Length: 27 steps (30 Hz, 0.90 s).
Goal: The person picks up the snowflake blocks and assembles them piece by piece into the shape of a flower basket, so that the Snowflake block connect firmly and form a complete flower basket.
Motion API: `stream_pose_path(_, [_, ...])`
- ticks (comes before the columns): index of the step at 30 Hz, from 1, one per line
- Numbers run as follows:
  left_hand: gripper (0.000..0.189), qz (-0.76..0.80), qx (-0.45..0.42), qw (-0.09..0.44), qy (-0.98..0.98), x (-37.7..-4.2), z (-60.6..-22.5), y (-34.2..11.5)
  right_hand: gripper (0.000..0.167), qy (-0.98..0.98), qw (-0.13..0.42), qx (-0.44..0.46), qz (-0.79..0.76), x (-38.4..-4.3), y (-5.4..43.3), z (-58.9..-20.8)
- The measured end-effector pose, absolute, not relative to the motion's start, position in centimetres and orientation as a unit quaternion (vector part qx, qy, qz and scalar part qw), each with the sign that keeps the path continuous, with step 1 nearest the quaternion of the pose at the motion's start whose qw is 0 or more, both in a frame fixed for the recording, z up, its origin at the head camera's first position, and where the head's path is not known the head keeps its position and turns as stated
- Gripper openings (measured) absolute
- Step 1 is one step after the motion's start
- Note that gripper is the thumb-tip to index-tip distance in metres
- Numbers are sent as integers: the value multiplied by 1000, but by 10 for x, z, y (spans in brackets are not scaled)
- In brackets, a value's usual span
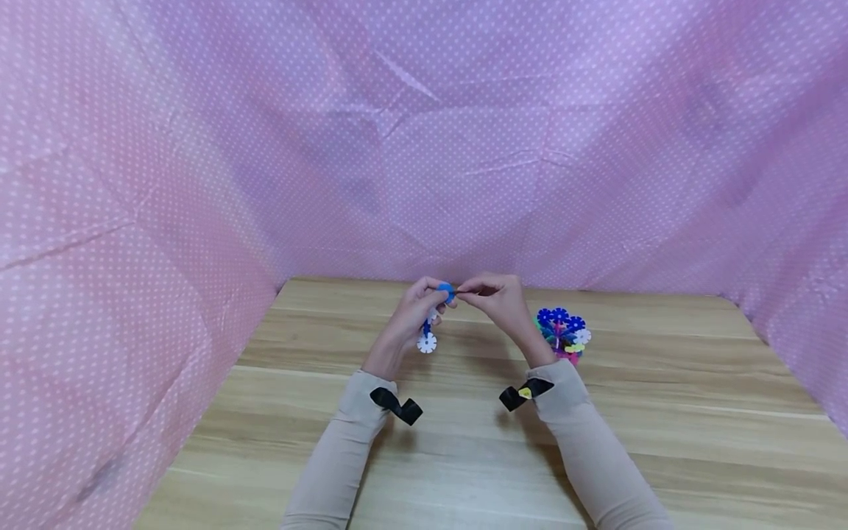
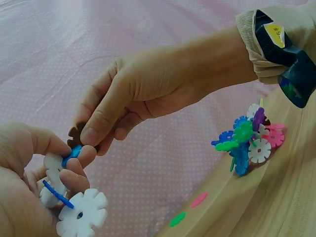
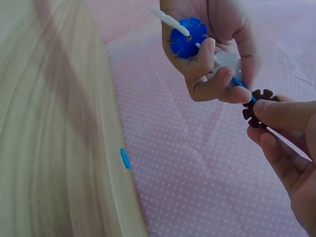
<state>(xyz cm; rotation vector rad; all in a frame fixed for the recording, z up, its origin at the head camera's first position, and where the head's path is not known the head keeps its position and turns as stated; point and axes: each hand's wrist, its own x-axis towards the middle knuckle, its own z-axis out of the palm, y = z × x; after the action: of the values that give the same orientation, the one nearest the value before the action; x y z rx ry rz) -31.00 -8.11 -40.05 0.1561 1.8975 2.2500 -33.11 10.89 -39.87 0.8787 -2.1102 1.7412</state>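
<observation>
A short chain of notched plastic snowflake discs is in my left hand [image 1: 409,318]. Its fingers and thumb pinch the light blue disc [image 1: 447,292] at the chain's upper end. Below it come a white disc, a dark blue disc [image 3: 188,37] and a white end disc [image 2: 82,215] that hangs free under the palm. My right hand [image 1: 501,300] pinches a brown disc [image 3: 251,118] between thumb and fingers. The brown disc meets the light blue one edge to edge; the fingers hide how deep any slot sits.
On the wooden table [image 1: 662,412], right of my right wrist, stands a cluster of joined multicoloured discs [image 1: 559,324]. Loose pink [image 2: 199,200], green [image 2: 177,219] and light blue [image 3: 125,158] discs lie near the table's edge. Pink dotted cloth [image 1: 424,184] hangs behind and at both sides.
</observation>
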Motion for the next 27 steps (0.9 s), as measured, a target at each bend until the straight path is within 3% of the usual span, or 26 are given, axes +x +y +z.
stream_pose_path(10, [7, 749, 48, 114, 650, -311, -402, -81, 10, -741, 76, 264, 612, -321, 110, -384])
stream_pose_path(16, [16, 741, 35, 117, 660, -310, -400, -81, 15, -759, 58, 263, 593, -333, 114, -395])
stream_pose_path(21, [25, 740, 18, 103, 665, -309, -397, -87, 24, -766, 44, 255, 588, -337, 126, -391])
stream_pose_path(27, [22, 753, 8, 79, 653, -311, -394, -98, 23, -808, 43, 234, 539, -347, 136, -379])
